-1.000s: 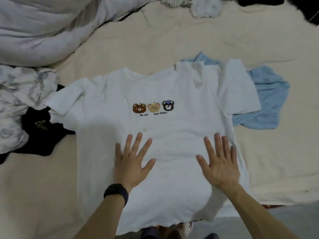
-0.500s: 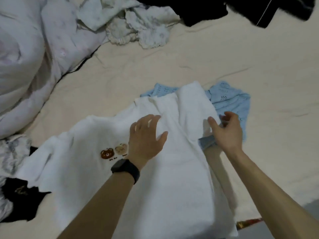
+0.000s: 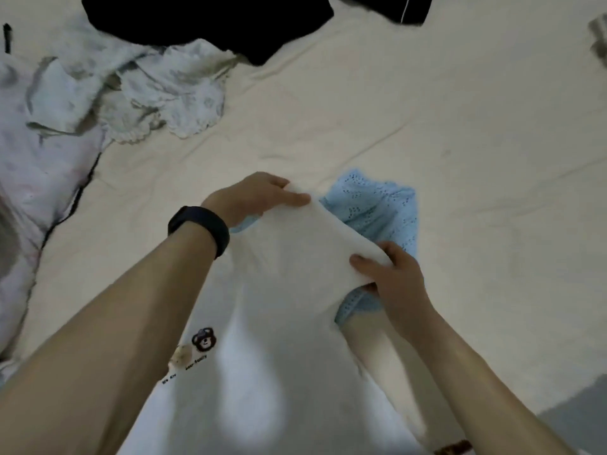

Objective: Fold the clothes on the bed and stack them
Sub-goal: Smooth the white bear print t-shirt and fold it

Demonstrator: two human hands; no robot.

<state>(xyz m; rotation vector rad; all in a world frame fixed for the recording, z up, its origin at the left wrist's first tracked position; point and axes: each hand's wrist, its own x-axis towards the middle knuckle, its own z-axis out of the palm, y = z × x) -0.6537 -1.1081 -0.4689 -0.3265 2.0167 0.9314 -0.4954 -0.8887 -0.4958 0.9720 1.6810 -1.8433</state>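
A crumpled, pale lilac-grey duvet (image 3: 36, 178) is lying heaped along the left edge of the cream-sheeted bed (image 3: 460, 142), its folds spilling onto the sheet and throwing a dark line of shadow where they are meeting it. A patch of grey floor (image 3: 578, 418) is showing past the bed's near right corner. A small brown patterned object (image 3: 455, 449), too cut off to identify, is peeking in at the near edge. A blurred grey shape (image 3: 598, 41) is sitting at the far right edge.
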